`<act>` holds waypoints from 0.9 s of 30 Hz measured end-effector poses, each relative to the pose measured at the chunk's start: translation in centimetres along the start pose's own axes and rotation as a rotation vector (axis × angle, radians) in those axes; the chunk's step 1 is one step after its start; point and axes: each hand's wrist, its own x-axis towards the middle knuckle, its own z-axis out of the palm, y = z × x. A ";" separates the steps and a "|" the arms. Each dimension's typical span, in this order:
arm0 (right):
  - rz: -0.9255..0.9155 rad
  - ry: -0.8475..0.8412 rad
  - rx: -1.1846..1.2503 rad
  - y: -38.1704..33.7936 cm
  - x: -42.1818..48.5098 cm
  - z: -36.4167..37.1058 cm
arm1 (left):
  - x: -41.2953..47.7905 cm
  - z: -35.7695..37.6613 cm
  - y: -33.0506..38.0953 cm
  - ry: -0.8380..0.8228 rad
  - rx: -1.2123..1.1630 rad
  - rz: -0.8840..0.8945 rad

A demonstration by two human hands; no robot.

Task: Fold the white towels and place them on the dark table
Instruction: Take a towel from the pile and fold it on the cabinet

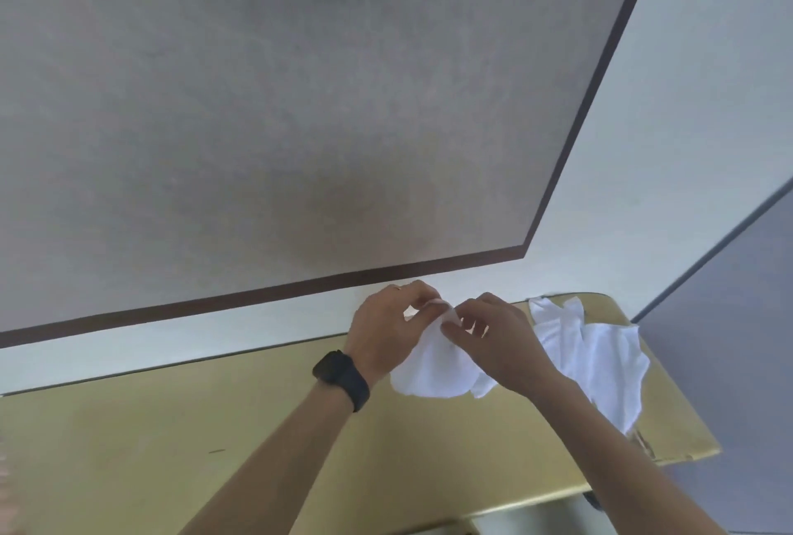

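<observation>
Both hands hold one white towel [429, 367] up over the far edge of a yellow-wood table [214, 427]. My left hand [386, 324], with a black watch on its wrist, pinches the towel's top edge. My right hand [493, 337] pinches the same edge right beside it, fingertips nearly touching. The cloth hangs bunched below the two hands. A loose heap of white towels [600, 354] lies crumpled at the right end of the yellow table. The dark table [279, 105], grey-brown with a dark rim, fills the view beyond, and nothing lies on the part in view.
A strip of pale floor [643, 148] separates the yellow table from the dark table and runs along the dark table's right side. A grey-blue surface [738, 320] stands at the far right. A metal part shows under the yellow table's near edge.
</observation>
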 end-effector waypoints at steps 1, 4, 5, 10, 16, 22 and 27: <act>0.000 -0.034 -0.014 -0.2 0.0 0.8 | -0.6 -1.2 -0.6 0.020 -0.028 -0.027; -0.022 -0.152 -0.071 -0.3 -0.2 3.2 | -2.2 -4.2 -3.0 0.085 -0.056 -0.106; -0.032 -0.189 -0.094 -0.2 -0.5 4.0 | -2.9 -5.2 -3.9 0.104 -0.061 -0.139; -0.076 -0.300 -0.207 0.3 -1.7 7.3 | -6.7 -8.0 -8.5 0.262 -0.049 -0.251; -0.068 -0.290 -0.362 0.7 -1.3 9.6 | -10.6 -9.6 -14.7 0.181 0.154 -0.338; -0.128 -0.101 -0.495 1.1 2.5 11.8 | -10.6 -10.4 -19.7 0.114 0.591 -0.134; -0.263 0.156 -0.498 1.5 4.4 13.2 | -9.6 -10.6 -21.4 0.258 0.595 -0.091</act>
